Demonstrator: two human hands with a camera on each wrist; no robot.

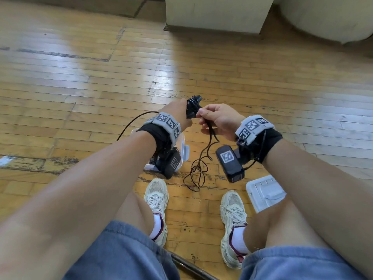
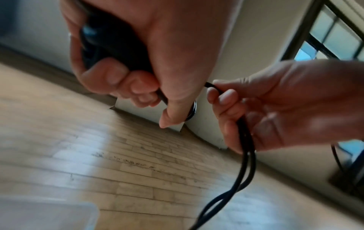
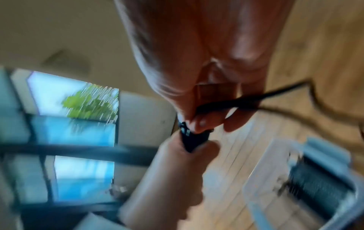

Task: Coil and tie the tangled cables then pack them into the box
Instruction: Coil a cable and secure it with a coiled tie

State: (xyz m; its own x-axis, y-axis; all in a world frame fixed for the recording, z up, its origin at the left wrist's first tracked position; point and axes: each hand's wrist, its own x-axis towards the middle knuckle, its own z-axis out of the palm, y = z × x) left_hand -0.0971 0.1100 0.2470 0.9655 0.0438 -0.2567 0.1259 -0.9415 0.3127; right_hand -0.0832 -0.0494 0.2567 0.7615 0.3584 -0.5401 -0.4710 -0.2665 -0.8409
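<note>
Sitting over a wooden floor with the cable work held up in front of the knees. Largest first: the clear plastic box sits on the floor, mostly hidden under the left wrist; its white lid lies apart, by the right shoe.

The black cable is thin, light and limp, no stiffness to hold a loop on its own, so it will spring open if let go. The jacket looks smooth, so probably a bit slippery. The loose run hangs from the hands in a tangled knot that reaches the floor between the shoes; another strand arcs off left behind the left wrist.

The coiled bundle is the place to hold: grip across the wraps so they can't slide, and feed the tail with the other hand close to the bundle.

Left hand is clenched around that bundle, thumb pointing down along it. Right hand pinches the cable right beside the bundle, with two strands running down through its curled fingers. Hands nearly touching, bundle between them, well above the box.

Right wrist view is badly blurred; the bundle end may carry a plug, can't confirm.
</note>
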